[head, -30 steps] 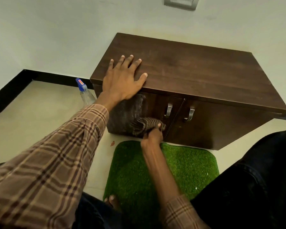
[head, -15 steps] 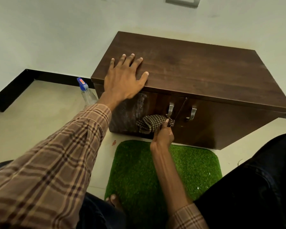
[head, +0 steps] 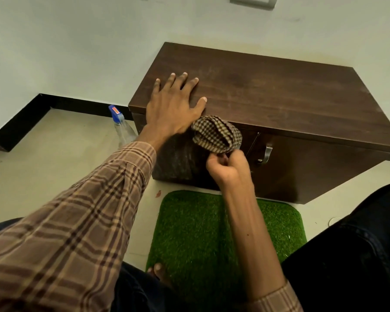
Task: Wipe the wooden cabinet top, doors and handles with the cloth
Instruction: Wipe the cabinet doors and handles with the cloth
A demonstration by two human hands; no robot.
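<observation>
The dark wooden cabinet (head: 279,102) fills the frame from 12 to 3 o'clock, set against a pale wall (head: 77,41), its top bare and its 2 doors facing down toward the viewer; a streaked, damp-looking patch shows on the left door (head: 178,161) at about 9 o'clock of the cabinet front. A green grass-like mat (head: 200,233) lies on the floor at 6 o'clock of the cabinet, its far edge just beside the cabinet's base; a bare toe (head: 158,267) touches the mat's near edge. A plaid sleeve (head: 65,233) crosses from 8 o'clock toward the centre; the left hand (head: 173,104) lies flat on the cabinet top at its left front corner, fingers spread, palm down. The right hand (head: 227,167), at 5 o'clock of the left one, is curled with the fingers pinching the lower edge of the checked cloth (head: 216,134); the cloth is bunched against the upper part of the left door, just under the top's front lip, touching the left hand's thumb side. A clear spray bottle (head: 122,129) with a blue head stands on the floor at 9 o'clock of the cabinet, near its left side. 1 metal handle (head: 266,154) shows on the right door at 3 o'clock of the right hand; the left door's handle is mostly hidden behind the cloth and hand.
</observation>
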